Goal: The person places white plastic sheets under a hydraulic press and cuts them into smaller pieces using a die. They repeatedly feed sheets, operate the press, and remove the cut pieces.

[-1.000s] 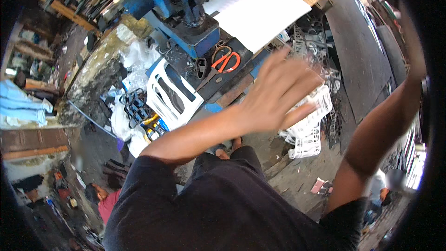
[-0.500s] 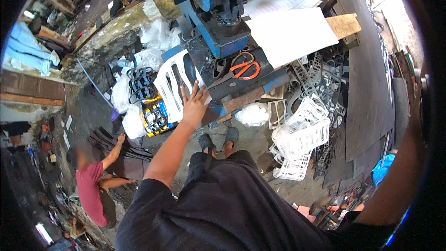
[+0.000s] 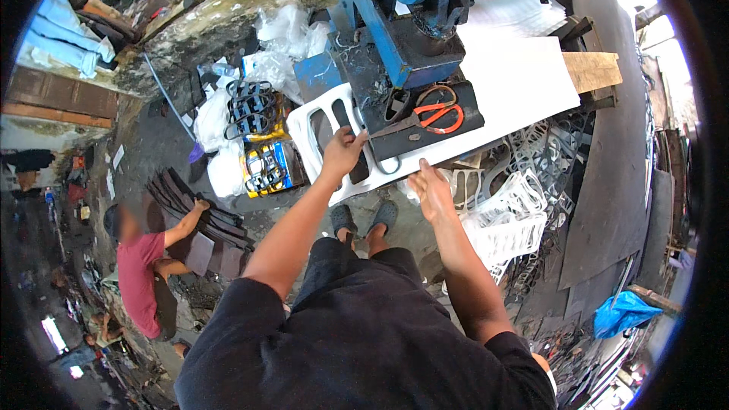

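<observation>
A long white sheet [image 3: 509, 83] lies across the bench under the blue press [image 3: 425, 53], its left end cut through with long slots. My left hand [image 3: 343, 156] is closed on a strip between the slots. Beside the sheet's near edge is my right hand [image 3: 433, 193], fingers stretched out and holding nothing; whether its fingertips touch the edge I cannot tell. Orange-handled scissors [image 3: 440, 115] rest on a dark pad [image 3: 471, 102] on top of the sheet, in front of the press. A dark cutting die [image 3: 398, 105] lies next to their blades.
White cut-out scrap [image 3: 505, 231] is heaped on the floor at right, near large dark sheets [image 3: 607, 144] and a blue bag [image 3: 623, 313]. Black strap pieces [image 3: 250, 110] and plastic bags [image 3: 285, 34] sit left of the bench. At lower left a person [image 3: 140, 273] handles dark strips [image 3: 190, 201].
The white sheet now stretches leftward past the press, along the bench's near side. My left hand has gone from lying flat to gripping it. My right hand has come in beside its edge.
</observation>
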